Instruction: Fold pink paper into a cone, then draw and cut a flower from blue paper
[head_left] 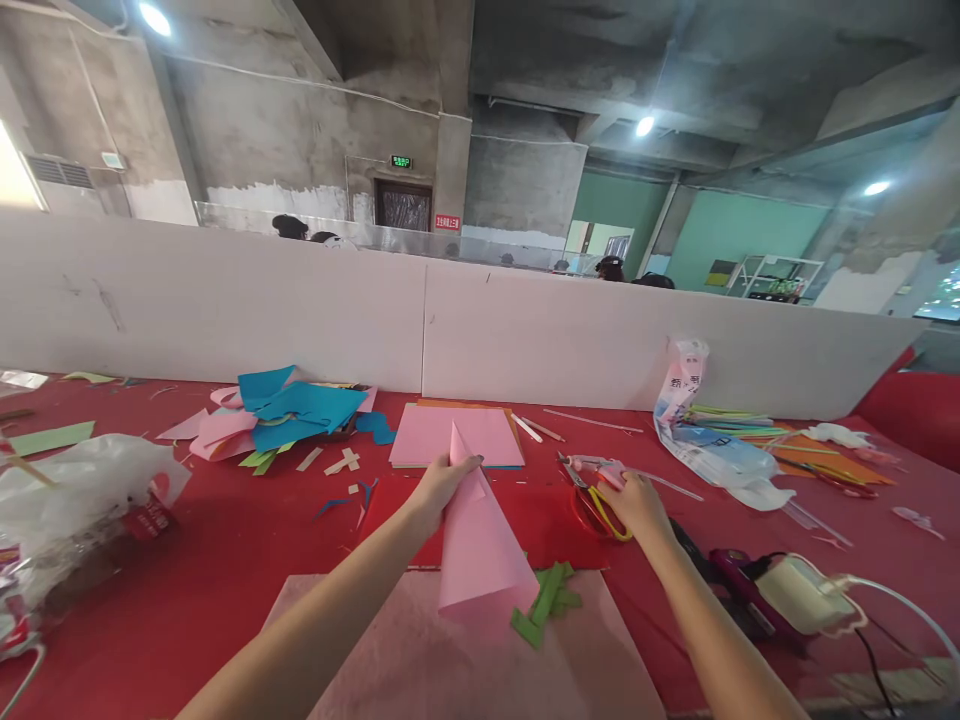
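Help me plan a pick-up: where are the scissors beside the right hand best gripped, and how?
Probably by the yellow handle, coming from the near side: it slants toward the camera, blades pointing away, while the right hand and pink glue gun crowd the far right.

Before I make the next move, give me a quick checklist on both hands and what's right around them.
1. Pink paper cone held: ok, the left hand grips it near its narrow tip.
2. Pink glue gun held: ok, it is in the right hand.
3. Space by the right hand free of blades: not ok, yellow-handled scissors lie open-handled close beside it.
4. Area at the cone's wide mouth free of scraps: not ok, green paper strips lie right by it.
5. Cone's seam stuck down: cannot tell.
6. Glue gun hot: cannot tell, nothing visible shows it.
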